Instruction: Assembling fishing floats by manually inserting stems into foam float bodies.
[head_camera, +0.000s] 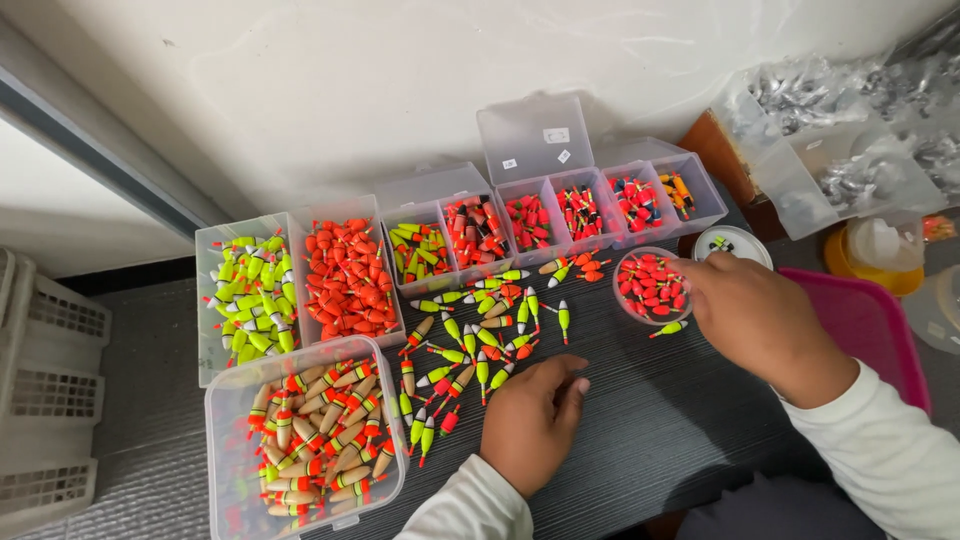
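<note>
- Left hand (532, 420) lies knuckles up on the dark tabletop (640, 420), its grip loosely curled with nothing in it, fingertips just beside the loose pile of floats (470, 340).
- That pile, yellow-green, orange and tan fishing floats, is scattered mid-tabletop between the boxes and the hands.
- Right hand (752, 318) is over by the small round tub (652, 286) of red floats, fingers bunched at its rim; whether the grip has pinched anything I cannot tell.
- One yellow-green float (668, 328) lies just below the tub, near that hand.
- Near left: a clear box of tan floats (310, 430).
- Behind it, boxes of yellow-green floats (248, 295) and orange floats (350, 280).
- Along the wall, a row of small open clear boxes (560, 210), lids up, holding sorted floats.
- A pink tray (880, 330) sits under the right forearm.
</note>
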